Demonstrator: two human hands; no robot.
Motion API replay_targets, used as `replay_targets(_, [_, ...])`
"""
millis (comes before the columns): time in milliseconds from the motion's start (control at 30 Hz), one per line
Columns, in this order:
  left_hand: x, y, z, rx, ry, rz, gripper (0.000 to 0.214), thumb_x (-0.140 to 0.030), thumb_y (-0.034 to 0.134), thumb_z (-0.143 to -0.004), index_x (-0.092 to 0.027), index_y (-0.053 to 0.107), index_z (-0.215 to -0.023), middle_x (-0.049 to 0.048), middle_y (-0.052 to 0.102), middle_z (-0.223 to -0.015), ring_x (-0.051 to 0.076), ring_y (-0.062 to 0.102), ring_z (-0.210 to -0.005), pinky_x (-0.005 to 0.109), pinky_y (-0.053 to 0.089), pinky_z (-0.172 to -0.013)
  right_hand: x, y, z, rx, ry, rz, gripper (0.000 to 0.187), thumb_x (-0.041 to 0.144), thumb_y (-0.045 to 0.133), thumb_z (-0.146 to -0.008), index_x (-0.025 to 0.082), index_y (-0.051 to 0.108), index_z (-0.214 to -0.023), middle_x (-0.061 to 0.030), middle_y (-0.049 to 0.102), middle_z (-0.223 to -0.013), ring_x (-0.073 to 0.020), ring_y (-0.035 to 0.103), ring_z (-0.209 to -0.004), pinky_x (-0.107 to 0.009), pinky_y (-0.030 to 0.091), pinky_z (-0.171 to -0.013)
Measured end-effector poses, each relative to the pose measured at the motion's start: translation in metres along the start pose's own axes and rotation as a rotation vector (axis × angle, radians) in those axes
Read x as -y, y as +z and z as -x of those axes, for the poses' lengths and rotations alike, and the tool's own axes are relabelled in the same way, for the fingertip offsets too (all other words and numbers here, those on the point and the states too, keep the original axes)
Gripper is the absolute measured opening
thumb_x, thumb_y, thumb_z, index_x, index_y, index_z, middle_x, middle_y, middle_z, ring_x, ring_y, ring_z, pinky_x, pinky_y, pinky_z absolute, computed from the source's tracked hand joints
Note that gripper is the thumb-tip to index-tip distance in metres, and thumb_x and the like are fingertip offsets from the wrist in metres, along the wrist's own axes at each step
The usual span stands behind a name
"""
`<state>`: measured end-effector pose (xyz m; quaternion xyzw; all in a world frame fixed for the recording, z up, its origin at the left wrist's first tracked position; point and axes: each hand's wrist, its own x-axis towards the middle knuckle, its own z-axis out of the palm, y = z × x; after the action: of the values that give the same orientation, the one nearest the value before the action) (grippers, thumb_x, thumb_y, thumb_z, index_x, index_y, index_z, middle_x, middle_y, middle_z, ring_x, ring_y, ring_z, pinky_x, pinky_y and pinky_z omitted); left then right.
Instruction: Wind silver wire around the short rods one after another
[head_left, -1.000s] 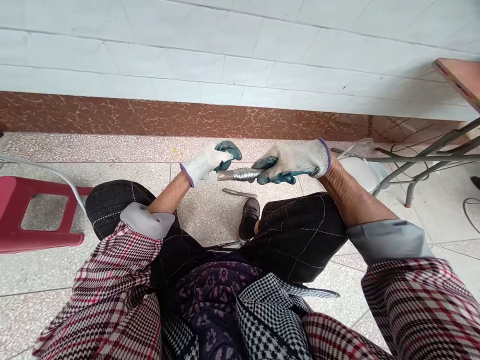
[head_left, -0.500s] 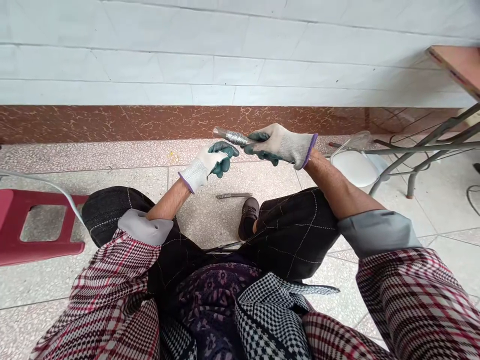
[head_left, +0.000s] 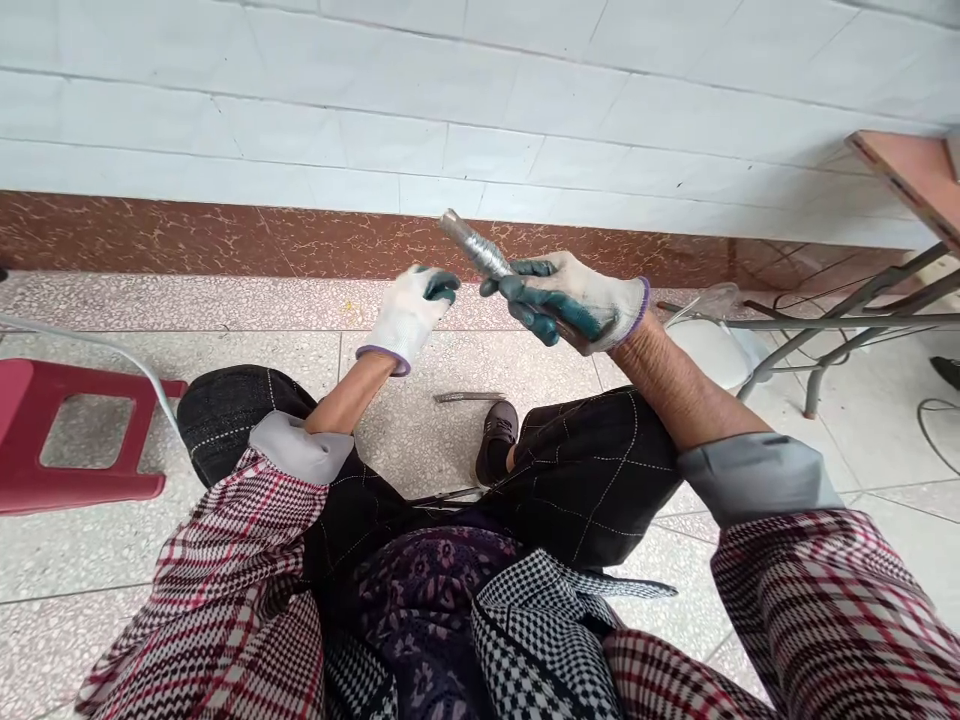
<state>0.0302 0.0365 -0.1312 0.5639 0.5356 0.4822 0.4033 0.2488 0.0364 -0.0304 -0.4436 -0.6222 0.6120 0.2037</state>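
My right hand (head_left: 574, 300), in a white glove with green coated fingers, is closed around a stick-like tube wound with silvery wire (head_left: 487, 257). The tube's pale bare end points up and to the left, toward the wall. My left hand (head_left: 416, 310), gloved the same way, hovers to the left, apart from the tube. Its fingers are curled together near the tips; whatever they may pinch is too small to make out. Below the hands, a thin grey metal-looking strip (head_left: 469, 397) lies on the floor near my shoe (head_left: 498, 435).
A red plastic stool (head_left: 82, 485) stands at the left, with a pale hose (head_left: 97, 340) passing above it. On the right are a metal-legged table (head_left: 904, 165), a white round object (head_left: 701, 345) and cables. A white tiled wall (head_left: 300, 130) rises ahead.
The wire-wound tube has tilted more upright in my right hand, which has turned to show its palm side. My left hand has moved slightly left and up, away from the tube.
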Motion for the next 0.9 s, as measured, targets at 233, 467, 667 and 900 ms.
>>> replay_targets(233, [-0.047, -0.011, 0.023, 0.034, -0.215, 0.23, 0.01, -0.014, 0.063, -0.092, -0.016, 0.072, -0.097, 0.0057, 0.072, -0.081, 0.016, 0.066, -0.069, 0.029, 0.054, -0.063, -0.006, 0.033, -0.022, -0.179, -0.042, 0.086, 0.023, 0.039, 0.077, -0.095, 0.017, 0.067, -0.096, 0.0013, 0.057, -0.066, -0.0109, 0.045, -0.049, -0.027, 0.04, -0.04])
replay_targets(467, [-0.055, -0.03, 0.004, 0.029, -0.429, 0.274, 0.009, -0.013, 0.07, -0.09, -0.018, 0.063, -0.087, 0.0049, 0.07, -0.073, 0.017, 0.068, -0.065, 0.032, 0.06, -0.067, 0.01, 0.043, -0.04, -0.105, -0.151, 0.588, 0.011, 0.027, 0.075, -0.095, 0.017, 0.077, -0.1, -0.0059, 0.07, -0.084, -0.018, 0.064, -0.073, -0.03, 0.05, -0.062])
replay_targets(667, [-0.079, -0.067, 0.001, 0.377, -0.411, 0.124, 0.017, -0.015, 0.073, -0.077, -0.015, 0.07, -0.093, 0.0059, 0.068, -0.068, 0.019, 0.065, -0.053, 0.035, 0.058, -0.052, 0.02, 0.01, -0.065, -0.187, -0.212, 0.068, 0.025, 0.009, 0.065, -0.095, 0.012, 0.076, -0.117, -0.0112, 0.077, -0.106, -0.0174, 0.071, -0.083, -0.022, 0.055, -0.051])
replay_targets(900, [-0.087, -0.082, -0.007, 0.315, -0.381, 0.004, 0.016, -0.018, 0.076, -0.071, -0.018, 0.073, -0.086, -0.0011, 0.057, -0.06, 0.01, 0.05, -0.044, 0.025, 0.042, -0.041, -0.01, 0.04, -0.066, 0.197, -0.116, -0.193, 0.016, 0.029, 0.072, -0.097, 0.014, 0.073, -0.104, -0.0029, 0.07, -0.072, -0.0146, 0.065, -0.056, -0.023, 0.052, -0.043])
